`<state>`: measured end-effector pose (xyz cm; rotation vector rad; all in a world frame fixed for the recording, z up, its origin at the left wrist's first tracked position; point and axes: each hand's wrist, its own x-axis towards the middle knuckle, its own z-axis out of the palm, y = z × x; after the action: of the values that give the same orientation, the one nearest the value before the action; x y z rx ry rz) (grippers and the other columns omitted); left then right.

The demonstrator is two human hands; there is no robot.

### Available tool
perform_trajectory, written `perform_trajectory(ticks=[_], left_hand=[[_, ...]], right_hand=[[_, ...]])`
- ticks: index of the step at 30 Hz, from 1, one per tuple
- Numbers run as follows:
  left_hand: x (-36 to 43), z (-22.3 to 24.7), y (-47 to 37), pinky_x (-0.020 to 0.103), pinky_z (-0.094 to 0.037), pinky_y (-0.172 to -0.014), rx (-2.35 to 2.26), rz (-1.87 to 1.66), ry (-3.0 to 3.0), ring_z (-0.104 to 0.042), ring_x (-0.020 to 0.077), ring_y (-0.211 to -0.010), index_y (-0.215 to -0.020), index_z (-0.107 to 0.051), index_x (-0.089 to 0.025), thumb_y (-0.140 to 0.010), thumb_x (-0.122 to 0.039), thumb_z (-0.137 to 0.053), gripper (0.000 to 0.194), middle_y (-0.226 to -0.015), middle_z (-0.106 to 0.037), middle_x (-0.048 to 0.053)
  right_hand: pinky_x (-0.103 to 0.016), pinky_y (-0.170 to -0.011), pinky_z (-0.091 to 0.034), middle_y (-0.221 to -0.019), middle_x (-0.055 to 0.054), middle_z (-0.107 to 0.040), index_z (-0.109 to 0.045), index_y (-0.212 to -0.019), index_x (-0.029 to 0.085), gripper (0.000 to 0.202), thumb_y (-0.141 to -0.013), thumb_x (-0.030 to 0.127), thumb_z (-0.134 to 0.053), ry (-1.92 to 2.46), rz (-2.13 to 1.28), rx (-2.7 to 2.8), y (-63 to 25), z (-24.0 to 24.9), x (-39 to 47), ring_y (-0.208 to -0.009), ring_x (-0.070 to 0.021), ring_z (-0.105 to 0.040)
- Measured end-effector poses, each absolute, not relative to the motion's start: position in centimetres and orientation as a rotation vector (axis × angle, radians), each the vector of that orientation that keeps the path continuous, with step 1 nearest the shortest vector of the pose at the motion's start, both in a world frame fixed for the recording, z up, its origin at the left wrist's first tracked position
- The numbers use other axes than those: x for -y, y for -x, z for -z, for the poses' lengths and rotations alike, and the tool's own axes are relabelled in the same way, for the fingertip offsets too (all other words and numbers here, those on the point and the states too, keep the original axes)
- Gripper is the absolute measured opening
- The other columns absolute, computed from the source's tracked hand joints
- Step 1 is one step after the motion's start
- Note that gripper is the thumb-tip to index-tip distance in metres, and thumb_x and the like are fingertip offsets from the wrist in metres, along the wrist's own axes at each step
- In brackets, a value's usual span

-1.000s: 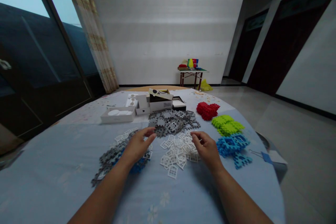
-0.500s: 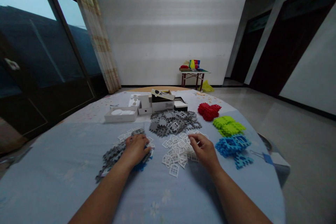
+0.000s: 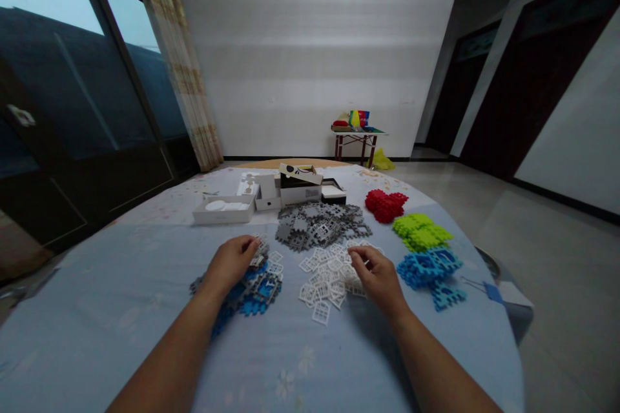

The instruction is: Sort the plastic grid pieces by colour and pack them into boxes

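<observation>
My left hand (image 3: 231, 264) is closed, thumb and fingers pinched at the upper edge of a pile of grey and blue notched interlocking tiles (image 3: 256, 290). A greyish tile edge (image 3: 262, 246) shows by its fingertips; the palm and wrist hide part of the pile. My right hand (image 3: 380, 277) hovers at the right side of a heap of white window-frame pieces (image 3: 329, 271). Its fingers curl in to the thumb, and whatever is between them cannot be made out. A few white frames (image 3: 275, 258) lie just right of the left pile.
Behind both hands lies a big heap of grey interlocking tiles (image 3: 314, 222). Red tiles (image 3: 386, 205), lime-green tiles (image 3: 421, 231) and blue tiles (image 3: 431, 271) line the right side. White open box (image 3: 225, 210) and other boxes (image 3: 300, 192) stand at the back of the cloth-covered round table (image 3: 300, 361).
My left hand has gone from lying flat on the left pile to a pinch at its upper edge. More blue tiles now show there. The right hand has stayed put.
</observation>
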<state>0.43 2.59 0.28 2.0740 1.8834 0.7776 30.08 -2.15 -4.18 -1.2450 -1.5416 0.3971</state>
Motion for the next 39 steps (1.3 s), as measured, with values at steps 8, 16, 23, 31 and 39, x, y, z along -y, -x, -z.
perform_trajectory(ticks=[8, 16, 23, 31, 39], left_hand=[[-1.6, -0.2, -4.4, 0.027, -0.046, -0.063, -1.448, -0.849, -1.734, -0.062, 0.0171, -0.073, -0.099, -0.063, -0.015, -0.073, -0.052, -0.047, 0.048, -0.087, -0.07, 0.006], [-1.8, 1.1, -4.1, 0.034, -0.042, -0.087, -1.572, -0.885, -1.993, -0.059, 0.0208, -0.096, -0.108, -0.059, -0.016, -0.076, -0.045, -0.048, 0.045, -0.106, -0.065, 0.01], [-1.4, 1.7, -3.8, 0.04, -0.035, -0.089, -1.905, -0.421, -2.386, -0.056, 0.0248, -0.101, -0.097, -0.066, -0.023, -0.079, -0.041, -0.043, 0.034, -0.102, -0.068, 0.007], [-0.9, 2.0, -4.4, 0.046, -0.028, -0.09, -2.015, -0.27, -2.403, -0.052, 0.03, -0.102, -0.097, -0.066, -0.024, -0.069, -0.047, -0.053, 0.038, -0.097, -0.068, 0.01], [-0.9, 1.5, -4.3, 0.049, -0.024, -0.09, -1.988, -0.319, -2.355, -0.054, 0.0274, -0.098, -0.082, -0.069, -0.026, -0.076, -0.035, -0.044, 0.028, -0.09, -0.069, 0.01]], right_hand=[[-0.025, -0.058, -0.046, -0.085, -0.006, -0.065, -0.066, -0.089, 0.018, 0.025, -0.082, 0.034, -0.048, 1.269, -0.405, 1.516, -30.5, 4.4, 1.9, -0.071, -0.016, -0.061], [-0.027, -0.06, -0.046, -0.086, -0.007, -0.065, -0.065, -0.089, 0.017, 0.028, -0.082, 0.039, -0.048, 1.291, -0.387, 1.429, -31.6, 4.5, 1.6, -0.071, -0.0168, -0.061], [-0.027, -0.06, -0.046, -0.085, -0.007, -0.066, -0.065, -0.091, 0.017, 0.029, -0.082, 0.039, -0.048, 1.3, -0.404, 1.433, -31.4, 4.5, 1.7, -0.072, -0.0173, -0.061], [-0.026, -0.059, -0.047, -0.082, -0.007, -0.066, -0.066, -0.089, 0.017, 0.028, -0.082, 0.036, -0.046, 1.309, -0.36, 1.469, -31.1, 4.0, 1.9, -0.07, -0.0167, -0.06], [-0.034, -0.079, -0.046, -0.093, -0.008, -0.066, -0.065, -0.094, 0.019, 0.023, -0.081, 0.028, -0.048, 1.357, -0.193, 1.678, -31.0, 5.2, 0.1, -0.087, -0.0196, -0.058]])
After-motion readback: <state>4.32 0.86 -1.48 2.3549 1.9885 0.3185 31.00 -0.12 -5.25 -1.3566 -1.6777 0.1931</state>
